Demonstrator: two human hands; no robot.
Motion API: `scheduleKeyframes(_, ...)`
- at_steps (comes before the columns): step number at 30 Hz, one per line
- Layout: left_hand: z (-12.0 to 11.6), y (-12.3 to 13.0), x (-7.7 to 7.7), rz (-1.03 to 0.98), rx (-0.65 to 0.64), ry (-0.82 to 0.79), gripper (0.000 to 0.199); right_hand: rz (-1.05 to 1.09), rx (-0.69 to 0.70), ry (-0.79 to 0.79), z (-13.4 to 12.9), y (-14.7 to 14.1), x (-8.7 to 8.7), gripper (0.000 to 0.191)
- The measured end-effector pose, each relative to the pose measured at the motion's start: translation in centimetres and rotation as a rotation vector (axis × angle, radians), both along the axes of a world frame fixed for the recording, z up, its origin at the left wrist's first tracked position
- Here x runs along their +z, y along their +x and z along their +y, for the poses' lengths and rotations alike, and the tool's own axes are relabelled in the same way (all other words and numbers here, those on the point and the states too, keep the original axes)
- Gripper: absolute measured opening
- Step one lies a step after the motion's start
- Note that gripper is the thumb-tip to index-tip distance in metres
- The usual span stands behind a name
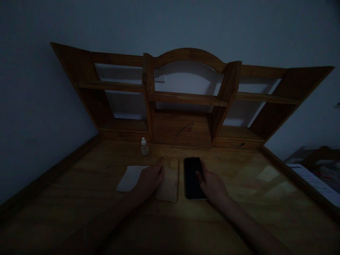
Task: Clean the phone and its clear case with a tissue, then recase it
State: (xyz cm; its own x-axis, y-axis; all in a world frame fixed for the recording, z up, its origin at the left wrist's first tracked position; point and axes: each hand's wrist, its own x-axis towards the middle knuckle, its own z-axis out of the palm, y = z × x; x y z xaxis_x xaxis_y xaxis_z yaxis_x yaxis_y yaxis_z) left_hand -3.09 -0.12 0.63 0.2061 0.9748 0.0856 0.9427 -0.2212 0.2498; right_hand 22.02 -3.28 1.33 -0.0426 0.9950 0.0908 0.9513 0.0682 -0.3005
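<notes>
A clear phone case (170,184) with a yellowish rim lies flat on the wooden desk. My left hand (151,179) is at its left edge, fingers bent and pressed together against the rim; the thumb is hard to make out in the dim light. Just right of the case is a dark smartphone (192,179), screen up. My right hand (214,186) grips its right side, thumb over the screen and index finger along the edge. Partly behind my left wrist lies a white cloth or tissue (130,178).
A small dropper bottle (145,148) with a white cap stands behind the case. A wooden shelf unit (183,129) rises along the desk's back. Raised wooden rims border the desk (170,226) on both sides. White sheets (316,184) lie beyond the right rim.
</notes>
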Motion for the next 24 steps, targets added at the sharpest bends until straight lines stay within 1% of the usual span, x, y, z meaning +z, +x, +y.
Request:
scheduleKeyframes(2,0.0,0.0,0.0,-0.018,0.0,-0.001,0.054,-0.093,0.019,0.041,-0.3,-0.5,-0.2,0.05)
scheduleKeyframes(5,0.0,0.1,-0.2,-0.022,0.011,-0.002,0.054,-0.165,0.055,0.079,-0.5,-0.9,-0.4,0.05)
scheduleKeyframes(9,0.1,0.2,-0.3,0.016,0.014,0.009,0.054,-0.262,0.108,0.07,-0.6,-1.0,-0.5,0.062)
scheduleKeyframes(12,0.0,0.4,0.1,0.019,0.015,-0.01,0.054,-0.297,0.138,0.067,-0.5,-1.0,-0.4,0.069)
scheduleKeyframes(14,-0.2,0.4,0.5,0.015,0.014,-0.027,0.055,-0.317,0.116,0.073,-0.5,-1.0,-0.4,0.066)
scheduleKeyframes(18,-0.4,0.3,0.9,-0.007,0.005,-0.012,0.053,-0.318,0.071,0.107,-0.3,-1.0,-0.4,0.05)
scheduleKeyframes(24,-0.4,0.2,-0.1,-0.096,0.006,0.014,0.048,-0.226,0.026,0.187,0.1,-0.8,-0.6,0.051)
